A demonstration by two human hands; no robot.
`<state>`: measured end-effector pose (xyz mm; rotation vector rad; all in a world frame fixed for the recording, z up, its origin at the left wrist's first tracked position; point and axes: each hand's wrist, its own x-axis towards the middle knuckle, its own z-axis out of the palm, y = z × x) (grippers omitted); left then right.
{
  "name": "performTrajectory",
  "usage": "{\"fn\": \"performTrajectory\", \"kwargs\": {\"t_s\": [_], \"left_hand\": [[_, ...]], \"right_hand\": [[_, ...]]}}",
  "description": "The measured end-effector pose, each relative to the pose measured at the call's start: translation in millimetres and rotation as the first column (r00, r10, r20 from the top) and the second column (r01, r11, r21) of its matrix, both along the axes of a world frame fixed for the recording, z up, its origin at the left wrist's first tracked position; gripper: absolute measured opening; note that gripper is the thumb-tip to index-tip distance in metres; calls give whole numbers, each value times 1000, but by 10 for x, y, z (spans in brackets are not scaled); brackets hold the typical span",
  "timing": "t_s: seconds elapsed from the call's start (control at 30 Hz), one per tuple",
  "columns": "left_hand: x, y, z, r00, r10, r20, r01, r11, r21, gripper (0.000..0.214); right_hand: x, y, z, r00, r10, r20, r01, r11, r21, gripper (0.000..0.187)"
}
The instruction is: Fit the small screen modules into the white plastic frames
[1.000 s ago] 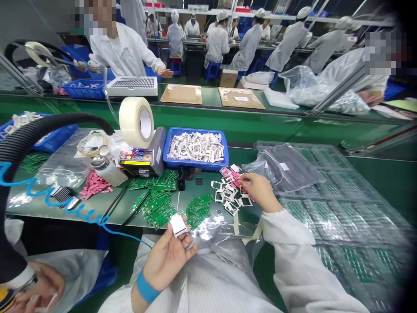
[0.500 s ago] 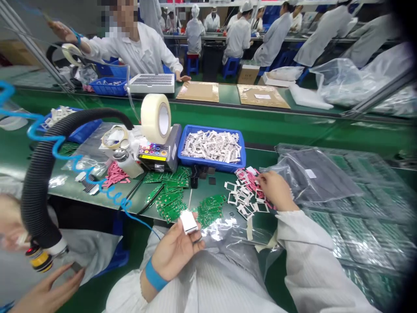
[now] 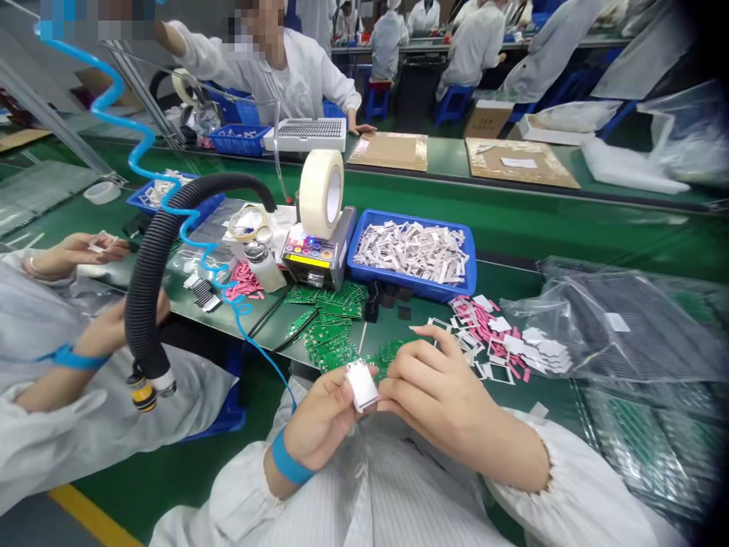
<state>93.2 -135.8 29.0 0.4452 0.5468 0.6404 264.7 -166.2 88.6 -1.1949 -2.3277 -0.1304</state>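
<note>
Two hands meet on one small white block (image 3: 362, 386). Your left hand (image 3: 322, 422), with the blue band (image 3: 290, 457) at its wrist, is closed on it, pinching it between thumb and fingers. Your right hand (image 3: 447, 403) is curled against the block's other side, though you can't tell from this view whether its fingertips touch. You hold the block in the air, just in front of the green boards (image 3: 333, 349). The step in hand looks like two-handed work on this piece, which calls for a steady grip. The white frames (image 3: 467, 342) and pink strips (image 3: 487, 323) lie just beyond your right hand.
</note>
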Motion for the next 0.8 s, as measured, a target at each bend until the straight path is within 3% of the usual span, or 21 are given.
{"fn": "performTrajectory", "kwargs": {"t_s": [0.17,0.33,0.4,0.5,0.57,0.63,0.7,0.8], "left_hand": [[-12,5,-8,1000,14,17,-14,1000,3,32],[-58,35,-9,996,55,64,-49,994,-98,38],[-87,42,-13,992,109,68,-101,988,-118,38],[-107,31,-17,981,180,69,-173,979,-105,38],[-106,15,-17,978,203,46,-199,976,-88,40],[-115,10,-7,979,206,0,-205,978,-27,41],[-158,30,22,971,222,-88,-211,970,121,39],[-296,113,105,904,350,-247,-202,857,474,41]], "right_hand": [[-92,95,-59,999,44,28,-44,999,5,23],[-226,138,-203,948,78,-307,-71,997,34,16],[-267,126,-308,924,1,-383,6,1000,17,15],[-340,99,-425,890,-180,-419,146,983,-112,39],[-398,90,-449,859,-252,-445,198,966,-165,35],[-445,95,-434,846,-252,-470,201,967,-156,18],[-465,109,-395,847,-238,-475,198,971,-132,11],[-445,143,-318,874,-237,-425,194,971,-144,10]]}}
